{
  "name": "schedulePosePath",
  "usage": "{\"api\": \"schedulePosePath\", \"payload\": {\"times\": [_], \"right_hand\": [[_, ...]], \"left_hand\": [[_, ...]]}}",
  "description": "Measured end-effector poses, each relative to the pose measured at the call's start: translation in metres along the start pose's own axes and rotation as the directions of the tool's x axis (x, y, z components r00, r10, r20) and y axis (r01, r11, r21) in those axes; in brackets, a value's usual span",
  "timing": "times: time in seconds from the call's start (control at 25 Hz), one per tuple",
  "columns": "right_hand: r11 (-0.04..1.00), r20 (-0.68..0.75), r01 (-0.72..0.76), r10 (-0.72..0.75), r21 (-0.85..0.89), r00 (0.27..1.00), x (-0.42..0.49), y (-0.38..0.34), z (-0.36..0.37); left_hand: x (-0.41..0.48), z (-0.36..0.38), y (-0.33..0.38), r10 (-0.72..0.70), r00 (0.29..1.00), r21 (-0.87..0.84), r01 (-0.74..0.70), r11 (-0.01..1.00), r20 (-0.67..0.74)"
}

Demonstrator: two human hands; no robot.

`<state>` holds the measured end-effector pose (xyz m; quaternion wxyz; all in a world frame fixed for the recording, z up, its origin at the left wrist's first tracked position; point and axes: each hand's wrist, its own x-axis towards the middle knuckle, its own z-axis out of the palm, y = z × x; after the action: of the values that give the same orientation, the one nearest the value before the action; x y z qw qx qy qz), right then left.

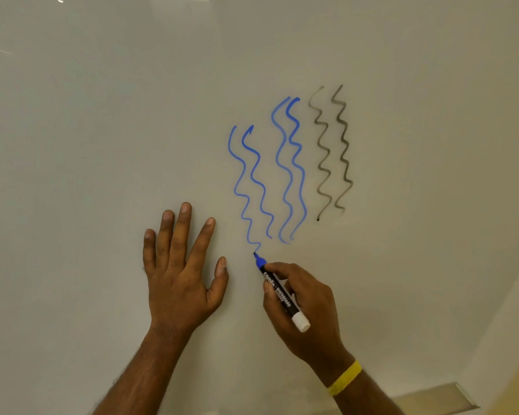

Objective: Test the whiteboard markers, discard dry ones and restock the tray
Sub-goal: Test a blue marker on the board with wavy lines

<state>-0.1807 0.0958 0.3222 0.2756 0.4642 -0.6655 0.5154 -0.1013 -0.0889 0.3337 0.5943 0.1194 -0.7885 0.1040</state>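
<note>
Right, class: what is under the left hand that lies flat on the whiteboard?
Only bare whiteboard shows around the left hand; its palm covers the patch beneath, so any marks there are hidden. The blue squiggles lie to its right, uncovered.

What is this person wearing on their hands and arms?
No gloves or sleeves are in view. The right hand has a yellow wristband at its wrist; the left hand shows no band, watch or ring.
</note>
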Motion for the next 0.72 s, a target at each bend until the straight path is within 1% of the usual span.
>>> {"api": "schedulePosePath", "payload": {"times": [0.04,0.08,0.12,0.2,0.28,0.36,0.48,0.6,0.72], "right_hand": [[0.999,0.015,0.012,-0.011,-0.032,1.0,-0.004,0.0,0.0],[1.0,0.005,-0.009,0.009,-0.017,1.0,-0.009,0.001,0.0],[0.997,-0.017,-0.063,0.064,0.049,0.998,-0.012,0.001,-0.002],[0.956,-0.043,-0.177,0.192,0.235,0.98,-0.021,0.004,-0.005],[0.888,-0.024,-0.273,0.303,0.369,0.953,-0.032,0.006,-0.006],[0.808,0.014,-0.36,0.401,0.467,0.916,-0.043,0.007,-0.006],[0.724,0.057,-0.428,0.477,0.541,0.877,-0.062,0.012,-0.007],[0.649,0.107,-0.505,0.551,0.568,0.828,-0.082,0.023,-0.011],[0.538,0.157,-0.6,0.654,0.592,0.74,-0.107,0.036,-0.013]], "left_hand": [[-0.005,0.001,0.001,-0.008,1.0,-0.004,0.009,1.0,0.011],[-0.009,0.001,0.002,-0.016,1.0,-0.008,0.016,1.0,0.021],[-0.013,0.002,0.003,-0.022,0.999,-0.01,0.022,1.0,0.028],[-0.022,0.001,0.007,-0.034,0.999,-0.024,0.035,0.999,0.042],[-0.034,0.001,0.012,-0.038,0.997,-0.049,0.041,0.998,0.061],[-0.051,0.002,0.018,-0.041,0.994,-0.069,0.048,0.996,0.1],[-0.08,0.001,0.032,-0.026,0.981,-0.107,0.047,0.993,0.191],[-0.116,-0.001,0.044,0.003,0.952,-0.138,0.041,0.99,0.305],[-0.164,-0.005,0.052,0.055,0.891,-0.193,0.037,0.981,0.451]]}}
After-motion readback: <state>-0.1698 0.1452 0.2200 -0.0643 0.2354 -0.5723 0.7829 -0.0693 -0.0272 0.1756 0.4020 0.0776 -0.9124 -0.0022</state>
